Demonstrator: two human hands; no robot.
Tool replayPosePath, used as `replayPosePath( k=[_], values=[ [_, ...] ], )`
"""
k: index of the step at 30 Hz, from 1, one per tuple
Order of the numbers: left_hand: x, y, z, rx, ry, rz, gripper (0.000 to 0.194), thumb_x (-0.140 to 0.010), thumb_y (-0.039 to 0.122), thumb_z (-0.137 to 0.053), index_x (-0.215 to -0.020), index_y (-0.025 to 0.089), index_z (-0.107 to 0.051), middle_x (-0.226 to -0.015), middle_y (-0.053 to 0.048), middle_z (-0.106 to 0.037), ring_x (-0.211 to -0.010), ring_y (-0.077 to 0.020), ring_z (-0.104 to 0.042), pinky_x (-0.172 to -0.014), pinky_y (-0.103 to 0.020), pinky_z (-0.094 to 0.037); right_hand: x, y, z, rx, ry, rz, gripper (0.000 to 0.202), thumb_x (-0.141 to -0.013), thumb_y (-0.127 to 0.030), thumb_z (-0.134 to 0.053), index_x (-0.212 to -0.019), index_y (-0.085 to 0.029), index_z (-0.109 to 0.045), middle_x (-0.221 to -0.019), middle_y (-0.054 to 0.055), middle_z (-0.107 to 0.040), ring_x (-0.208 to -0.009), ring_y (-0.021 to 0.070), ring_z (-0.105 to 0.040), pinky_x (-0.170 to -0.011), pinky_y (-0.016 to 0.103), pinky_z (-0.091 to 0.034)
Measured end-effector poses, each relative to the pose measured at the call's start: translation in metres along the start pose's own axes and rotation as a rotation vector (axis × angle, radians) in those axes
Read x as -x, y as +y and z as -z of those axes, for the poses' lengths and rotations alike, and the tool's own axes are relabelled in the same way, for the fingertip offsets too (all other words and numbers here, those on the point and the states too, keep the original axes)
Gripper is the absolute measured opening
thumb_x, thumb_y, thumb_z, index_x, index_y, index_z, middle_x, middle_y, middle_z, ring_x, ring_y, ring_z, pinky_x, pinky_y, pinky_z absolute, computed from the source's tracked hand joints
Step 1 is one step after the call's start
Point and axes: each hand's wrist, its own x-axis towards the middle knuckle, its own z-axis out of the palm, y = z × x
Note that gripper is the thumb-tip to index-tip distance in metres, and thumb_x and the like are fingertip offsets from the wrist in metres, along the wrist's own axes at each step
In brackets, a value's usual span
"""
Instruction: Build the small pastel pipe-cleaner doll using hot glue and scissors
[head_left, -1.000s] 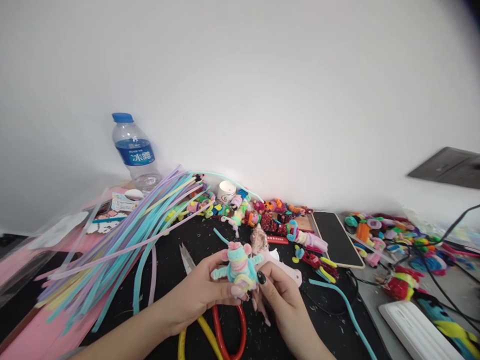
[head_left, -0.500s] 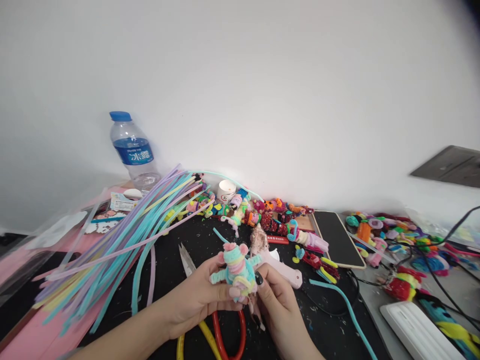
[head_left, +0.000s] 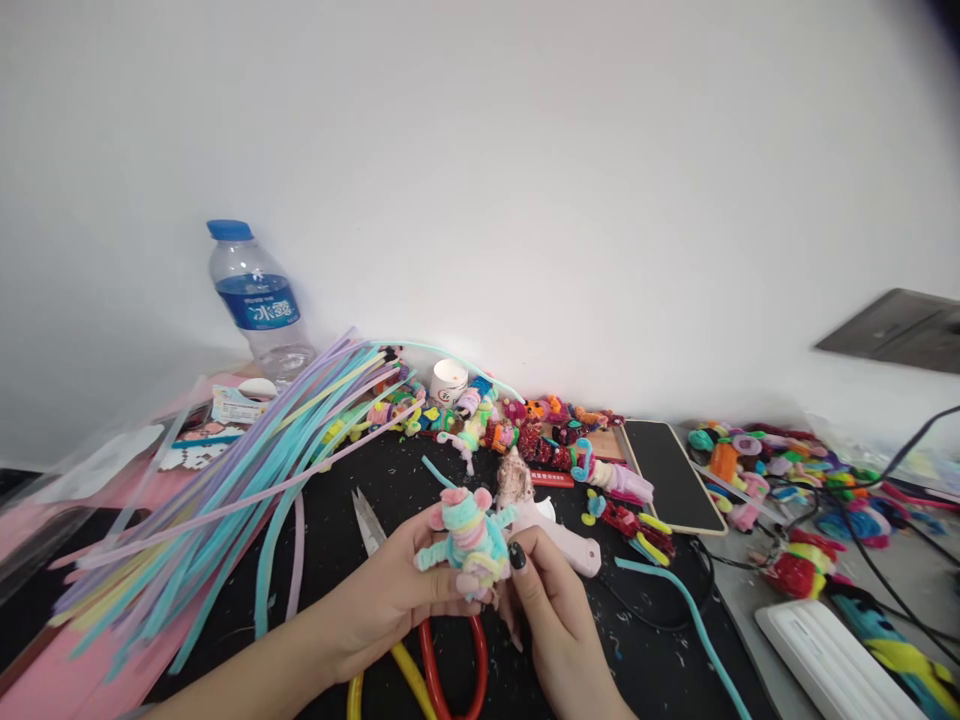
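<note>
A small pipe-cleaner doll [head_left: 471,540], pastel turquoise, pink and yellow with two round pink ears, is held upright between both hands. My left hand [head_left: 394,590] grips its lower left side, thumb across the bottom. On the other side, my right hand [head_left: 551,610] pinches the doll's lower right edge between thumb and fingers; the fingertips are partly hidden. Under the hands lie scissors [head_left: 416,665] with a red and a yellow handle, their blades pointing up and left. Behind the doll rests a pale pink glue gun [head_left: 566,545] with a brown-stained nozzle end.
A fan of pastel pipe cleaners [head_left: 247,490] covers the left side, with a water bottle [head_left: 259,300] behind. Finished pipe-cleaner figures [head_left: 536,440] line the wall. At right are a phone [head_left: 671,475], a white ridged device [head_left: 814,655], cables and a loose turquoise pipe cleaner [head_left: 697,625].
The whole view has shifted slightly, so things sit a little further left. Both hands keep their hold on the doll, which looks almost the same.
</note>
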Motion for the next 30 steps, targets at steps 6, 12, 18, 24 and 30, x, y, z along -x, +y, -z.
replayPosePath(
  k=[6,12,18,24,30],
  values=[
    [0.0001,-0.0004,-0.0004,0.019,0.016,0.003,0.060,-0.067,0.011,-0.075,-0.118,0.022,-0.046,-0.087,-0.002,-0.064,-0.073,-0.0118,-0.063,-0.071,-0.027,-0.050,0.0015,-0.0020,-0.0002,0.072,-0.036,0.052,0.027,-0.093,-0.038,-0.036,-0.076,-0.020,-0.045,-0.059,-0.005,-0.040,-0.050,0.0089,-0.033,-0.046,0.022,-0.026],
    [0.0009,-0.0001,-0.0020,0.028,-0.051,0.003,0.043,-0.068,0.012,-0.074,-0.106,0.020,-0.055,-0.082,-0.001,-0.064,-0.069,-0.0098,-0.062,-0.067,-0.023,-0.049,0.0035,0.0041,-0.0039,0.121,0.017,0.115,0.028,-0.094,-0.038,-0.034,-0.075,-0.020,-0.045,-0.060,-0.005,-0.038,-0.052,0.0094,-0.033,-0.048,0.022,-0.027],
    [0.0006,0.0014,-0.0007,0.037,-0.041,0.028,0.049,-0.067,0.013,-0.075,-0.110,0.021,-0.052,-0.079,0.000,-0.065,-0.069,-0.0103,-0.063,-0.068,-0.024,-0.050,0.0051,0.0014,-0.0054,0.071,0.022,0.087,0.028,-0.093,-0.040,-0.036,-0.075,-0.019,-0.045,-0.061,-0.005,-0.038,-0.052,0.0095,-0.032,-0.047,0.022,-0.026],
    [0.0009,0.0017,-0.0005,0.051,0.002,0.024,0.053,-0.066,0.011,-0.075,-0.112,0.022,-0.051,-0.083,-0.001,-0.067,-0.071,-0.0118,-0.065,-0.069,-0.026,-0.051,0.0047,-0.0003,-0.0016,0.112,0.008,0.096,0.028,-0.093,-0.039,-0.035,-0.077,-0.019,-0.047,-0.059,-0.004,-0.040,-0.051,0.0099,-0.035,-0.047,0.023,-0.027],
    [0.0004,-0.0004,0.0028,0.104,-0.051,0.041,0.035,-0.069,0.016,-0.074,-0.101,0.019,-0.060,-0.080,-0.002,-0.068,-0.069,-0.0099,-0.065,-0.067,-0.022,-0.051,0.0056,-0.0004,-0.0024,0.203,-0.001,0.141,0.028,-0.093,-0.037,-0.036,-0.074,-0.019,-0.047,-0.063,-0.003,-0.042,-0.057,0.0110,-0.038,-0.053,0.023,-0.031]
  ],
)
